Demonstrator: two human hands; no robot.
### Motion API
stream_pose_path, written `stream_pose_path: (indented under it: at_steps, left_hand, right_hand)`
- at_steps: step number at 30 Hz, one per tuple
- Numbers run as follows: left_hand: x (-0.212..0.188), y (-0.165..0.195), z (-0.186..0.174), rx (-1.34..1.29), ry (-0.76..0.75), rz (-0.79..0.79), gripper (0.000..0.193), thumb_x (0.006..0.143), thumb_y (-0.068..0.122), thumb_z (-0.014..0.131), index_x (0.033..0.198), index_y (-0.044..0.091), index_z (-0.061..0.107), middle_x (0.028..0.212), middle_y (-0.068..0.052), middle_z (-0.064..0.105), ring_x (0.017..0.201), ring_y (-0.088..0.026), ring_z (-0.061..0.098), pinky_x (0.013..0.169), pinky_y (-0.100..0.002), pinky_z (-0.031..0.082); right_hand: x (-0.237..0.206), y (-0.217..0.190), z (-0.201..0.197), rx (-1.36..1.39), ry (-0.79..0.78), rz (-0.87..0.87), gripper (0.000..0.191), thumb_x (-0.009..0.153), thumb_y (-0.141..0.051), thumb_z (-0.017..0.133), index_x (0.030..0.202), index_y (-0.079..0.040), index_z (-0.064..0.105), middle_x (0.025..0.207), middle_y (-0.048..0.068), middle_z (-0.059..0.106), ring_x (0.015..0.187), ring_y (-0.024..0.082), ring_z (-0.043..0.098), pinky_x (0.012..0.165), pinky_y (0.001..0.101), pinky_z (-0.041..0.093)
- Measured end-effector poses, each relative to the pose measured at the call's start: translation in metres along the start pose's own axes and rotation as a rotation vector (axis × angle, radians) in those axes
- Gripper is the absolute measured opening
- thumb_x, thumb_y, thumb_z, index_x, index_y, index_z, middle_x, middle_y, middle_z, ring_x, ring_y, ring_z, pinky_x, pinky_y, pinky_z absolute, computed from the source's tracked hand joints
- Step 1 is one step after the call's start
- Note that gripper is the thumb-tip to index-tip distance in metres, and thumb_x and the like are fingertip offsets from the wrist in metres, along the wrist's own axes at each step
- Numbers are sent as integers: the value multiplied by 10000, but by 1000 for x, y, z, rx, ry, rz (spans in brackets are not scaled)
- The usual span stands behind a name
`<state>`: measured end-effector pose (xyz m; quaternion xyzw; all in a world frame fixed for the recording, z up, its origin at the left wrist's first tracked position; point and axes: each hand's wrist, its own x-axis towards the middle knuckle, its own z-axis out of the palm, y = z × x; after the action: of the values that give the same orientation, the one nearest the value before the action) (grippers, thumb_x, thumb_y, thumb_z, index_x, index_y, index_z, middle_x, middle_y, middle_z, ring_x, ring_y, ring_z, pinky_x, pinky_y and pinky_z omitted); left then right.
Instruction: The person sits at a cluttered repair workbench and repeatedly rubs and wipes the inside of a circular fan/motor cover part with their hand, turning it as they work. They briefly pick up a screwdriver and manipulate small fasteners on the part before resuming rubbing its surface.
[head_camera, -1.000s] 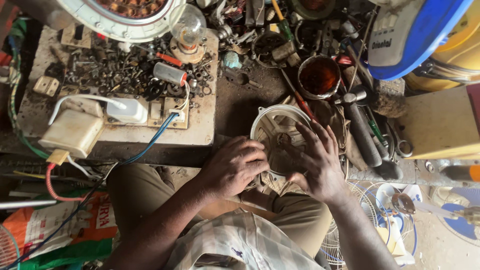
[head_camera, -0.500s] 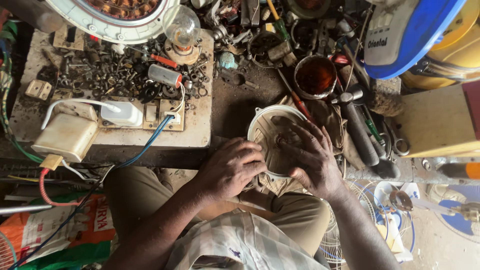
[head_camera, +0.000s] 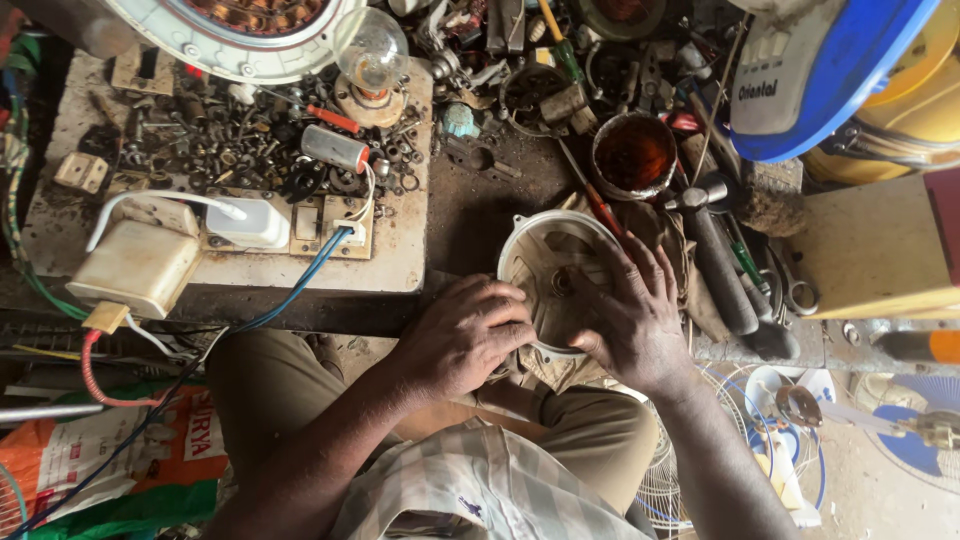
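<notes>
Cramped workshop corner seen from above: a dark, grimy work surface (head_camera: 470, 215) crowded with loose metal parts, and a pale board (head_camera: 400, 265) lying on it that carries switches, a socket and a bare glass bulb (head_camera: 372, 55). Dusty ground (head_camera: 880, 480) at lower right, with wire fan guards (head_camera: 670, 480) lying on it; a yellowish box (head_camera: 870, 250) stands at right. Light is flat and dim, shadows soft.
</notes>
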<state>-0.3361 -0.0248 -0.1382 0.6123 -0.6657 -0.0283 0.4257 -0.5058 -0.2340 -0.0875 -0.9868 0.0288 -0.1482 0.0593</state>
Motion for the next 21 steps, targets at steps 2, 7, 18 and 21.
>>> stream_pose_path:
  at_steps: [2,7,18,21]
  left_hand:
    - [-1,0,-1,-13,-10,-4,285,784,80,759,1067,109,738,1138,-41,685,1277,-265,587,1150,-482,418]
    - [0,0,-1,6,-4,14,273,779,92,762,1050,105,733,1141,-55,680,1270,-271,582,1143,-492,419]
    - [1,-1,0,-12,0,16,280,769,97,759,1047,100,729,1139,-67,678,1248,-282,586,1130,-498,421]
    - [0,0,2,-7,20,20,283,769,90,753,1050,107,728,1147,-64,679,1255,-285,582,1134,-505,414]
  right_hand:
    - [1,0,0,37,-7,-8,645,948,-641,515,1360,-174,683,1581,203,440,1489,494,342,1233,632,218]
    - [-6,-6,-2,70,-28,42,603,958,-592,568,1349,-150,691,1551,195,481,1491,490,351,1246,621,240]
    - [4,-6,-10,16,30,9,628,948,-643,551,1335,-177,715,1588,208,435,1499,469,348,1250,614,258]
    - [8,-4,-9,-14,-20,-7,655,919,-662,558,1327,-172,709,1596,215,419,1488,482,336,1237,615,255]
